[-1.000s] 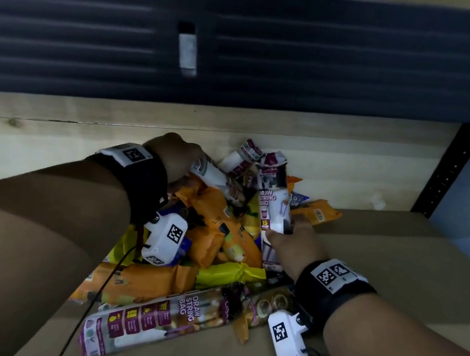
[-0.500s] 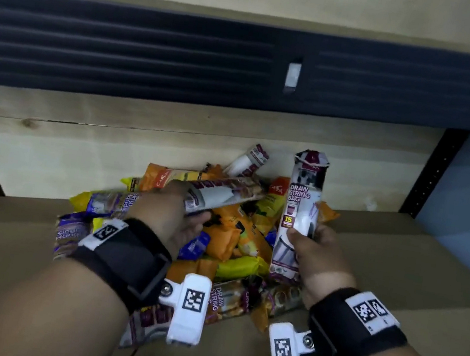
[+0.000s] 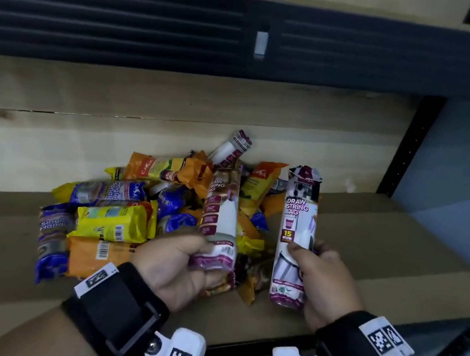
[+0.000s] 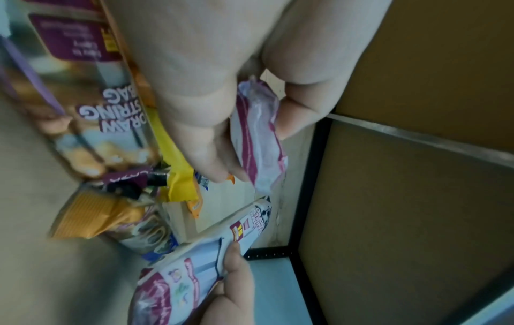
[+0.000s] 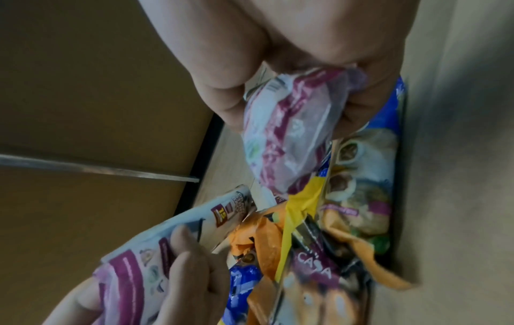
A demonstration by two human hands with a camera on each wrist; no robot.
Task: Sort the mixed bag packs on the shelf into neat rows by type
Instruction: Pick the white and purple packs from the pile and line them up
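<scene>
1. A loose heap of mixed bag packs (image 3: 160, 212) is seen on the brown shelf board (image 3: 384, 257), piled against the pale wooden back panel (image 3: 82, 123); no rows are formed.
2. Within the heap, orange packs (image 3: 167, 167), a yellow pack (image 3: 112, 223) and blue "Single Handle" packs (image 3: 51, 238) are lain across one another at mixed angles. A further white-and-purple pack (image 3: 232, 149) is propped at the back of the heap.
3. A white-and-purple draw string bag pack (image 3: 219, 218) is gripped at its lower end by the left hand (image 3: 179, 267), fingers curled round it; the pack is held roughly upright over the heap.
4. A second draw string bag pack (image 3: 295, 236) of the same type is gripped near its lower half by the right hand (image 3: 324, 284), thumb across the front; it is held upright, just right of the heap and clear of the first pack.
5. In the wrist views, each hand's fingers (image 4: 211, 140) (image 5: 222, 92) are seen closed on the crimped pack end.
</scene>
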